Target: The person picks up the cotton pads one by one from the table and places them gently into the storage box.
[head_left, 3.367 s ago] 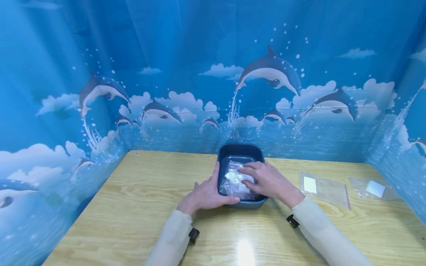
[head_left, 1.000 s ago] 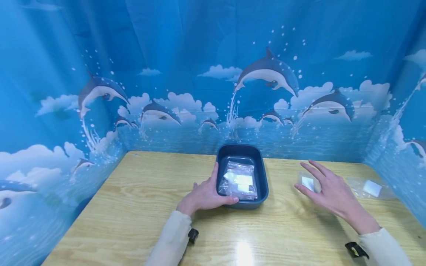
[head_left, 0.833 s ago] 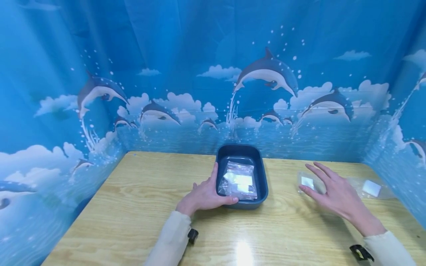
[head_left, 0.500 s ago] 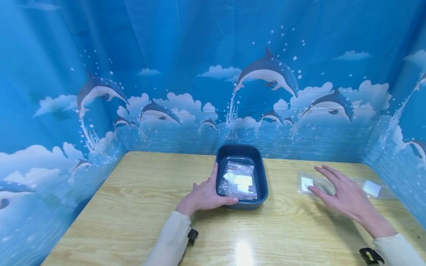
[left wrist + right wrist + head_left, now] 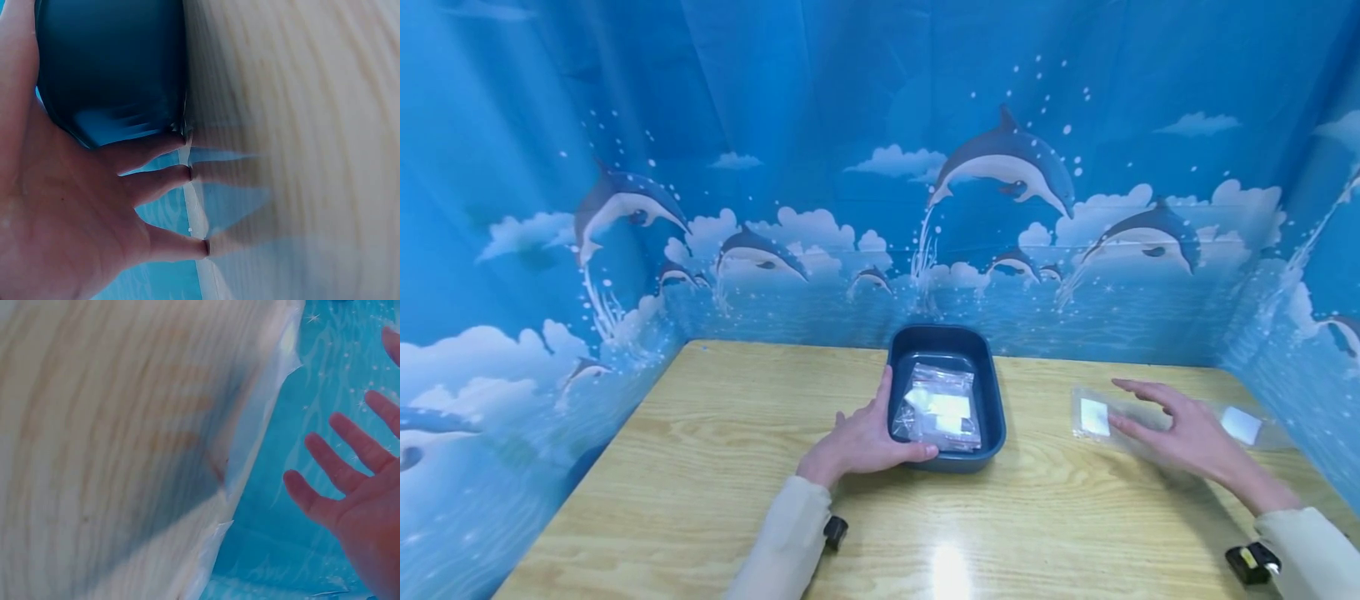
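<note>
A dark blue plastic bin (image 5: 996, 392) stands near the table's back edge and holds several clear zip bags (image 5: 943, 408) with white labels. My left hand (image 5: 859, 440) lies against its left side, thumb at the front rim; in the left wrist view the fingers stretch out, fingertips down on the table. Over to the right, my right hand (image 5: 1187, 437) hovers with spread fingers above a clear zip bag (image 5: 1093, 418) with a white label, covering part of it. The right wrist view shows this hand's fingers (image 5: 356, 450) extended, apart from the tabletop.
Another clear bag (image 5: 1242, 425) with a white label lies farther right, partly behind the right hand. A blue dolphin-print curtain (image 5: 820, 167) encloses the wooden table (image 5: 737, 433) at the back and sides.
My right hand has left the bags in the bin and moved right over the nearer loose bag, then a little farther right and lower. The left hand stays at the bin.
</note>
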`<action>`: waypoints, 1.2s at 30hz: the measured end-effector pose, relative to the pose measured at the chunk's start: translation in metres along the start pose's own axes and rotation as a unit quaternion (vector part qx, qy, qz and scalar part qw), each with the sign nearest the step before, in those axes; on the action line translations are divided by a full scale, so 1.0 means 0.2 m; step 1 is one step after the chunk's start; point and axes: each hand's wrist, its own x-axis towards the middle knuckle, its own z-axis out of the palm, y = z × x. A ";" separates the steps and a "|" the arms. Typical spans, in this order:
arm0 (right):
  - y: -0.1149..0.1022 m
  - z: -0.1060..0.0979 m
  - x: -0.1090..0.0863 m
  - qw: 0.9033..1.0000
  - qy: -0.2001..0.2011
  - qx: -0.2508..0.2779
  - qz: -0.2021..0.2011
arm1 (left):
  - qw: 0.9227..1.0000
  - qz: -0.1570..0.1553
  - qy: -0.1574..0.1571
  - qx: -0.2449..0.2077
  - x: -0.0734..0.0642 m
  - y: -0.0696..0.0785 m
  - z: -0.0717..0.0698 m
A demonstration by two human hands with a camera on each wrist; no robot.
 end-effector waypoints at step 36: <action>0.07 0.07 0.11 0.993 -0.088 -0.073 0.000 | 1.000 -0.002 0.002 0.008 0.01 -0.01 0.01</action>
